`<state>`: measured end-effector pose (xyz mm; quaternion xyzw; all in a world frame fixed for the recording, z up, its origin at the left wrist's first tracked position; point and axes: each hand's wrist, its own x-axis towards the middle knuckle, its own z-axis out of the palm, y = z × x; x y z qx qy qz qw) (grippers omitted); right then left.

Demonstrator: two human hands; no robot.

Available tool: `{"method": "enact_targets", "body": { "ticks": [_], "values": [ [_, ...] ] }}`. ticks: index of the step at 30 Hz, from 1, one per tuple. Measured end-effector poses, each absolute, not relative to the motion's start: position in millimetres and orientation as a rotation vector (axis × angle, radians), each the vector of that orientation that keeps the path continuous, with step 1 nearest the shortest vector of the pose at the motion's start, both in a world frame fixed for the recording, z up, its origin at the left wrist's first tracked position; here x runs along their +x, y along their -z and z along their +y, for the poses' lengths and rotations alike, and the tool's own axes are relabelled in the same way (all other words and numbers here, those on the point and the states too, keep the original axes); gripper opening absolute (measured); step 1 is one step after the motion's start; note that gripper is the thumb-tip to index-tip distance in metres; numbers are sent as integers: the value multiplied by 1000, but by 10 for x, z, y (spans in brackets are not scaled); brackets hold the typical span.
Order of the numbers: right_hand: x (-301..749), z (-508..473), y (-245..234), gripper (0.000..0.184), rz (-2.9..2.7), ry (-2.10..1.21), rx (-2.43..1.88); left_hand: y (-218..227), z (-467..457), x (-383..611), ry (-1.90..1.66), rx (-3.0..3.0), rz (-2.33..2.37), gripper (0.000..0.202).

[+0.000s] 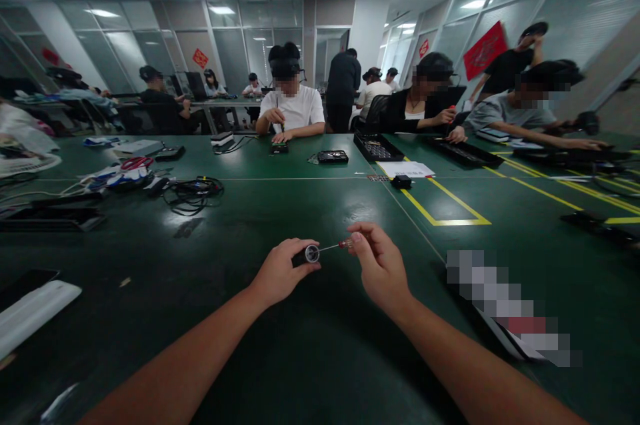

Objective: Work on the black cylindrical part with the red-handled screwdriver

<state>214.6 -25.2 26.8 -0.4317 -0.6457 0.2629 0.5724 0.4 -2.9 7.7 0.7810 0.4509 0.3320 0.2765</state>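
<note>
A long green surface [310,205] takes up most of what I can see from here, with thin pale lines running across it. At its far edge a person in a white T-shirt [306,108] sits bent over some small work, and to the right of that seat is a co-worker in a black jacket [393,111]. Yellow tape [463,221] marks out a rectangle right of the middle, and just beyond it lies a black tray [379,148] full of small parts. Nearer, at the right, a flat item [505,305] is blurred past reading; at the left edge rests a white case [47,308]. Further back on that side, a loose coil of black cable [194,196] lies in a heap.

In the middle are the worker's own two hands. The left hand [283,271] is curled round a short black cylinder [313,253], fingers over the top and thumb below, its silver-rimmed end turned toward the right hand [380,261]. That one pinches the red handle of a slim screwdriver [345,244] between thumb and fingertips, the other fingers loosely bent. The shaft points into the rimmed end; how deep the tip goes, I can't tell.
</note>
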Motion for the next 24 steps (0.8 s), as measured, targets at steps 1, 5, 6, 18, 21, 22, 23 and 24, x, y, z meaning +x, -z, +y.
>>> {"method": "enact_targets", "body": {
  "ticks": [1, 5, 6, 18, 21, 22, 23, 24],
  "values": [
    [2143, -248, -262, 21, -1503, -630, -996, -77, -28, -1, -899, 2092, 1216, 36],
    [2115, -248, -257, 23, -1503, -637, -1020, -84, -25, -7, -911, 2085, 1244, 35],
    [2105, -243, -260, 23, -1496, -649, -1033, -88, -27, -7, -907, 2084, 1254, 35],
    [2064, -35, -202, 36, -956, -1149, -983, -126, -25, -7, -907, 2090, 1238, 35],
    [2051, -81, -231, 35, -1069, -951, -1015, -126, -26, -10, -934, 2090, 1236, 34],
    [2048, -99, -243, 35, -1115, -906, -1023, -127, -29, -10, -937, 2089, 1236, 33],
    [2046, -115, -252, 34, -1157, -865, -1030, -128, -33, -9, -940, 2088, 1236, 33],
    [2046, -130, -259, 33, -1195, -831, -1036, -129, -38, -7, -939, 2088, 1235, 33]
  ]
}}
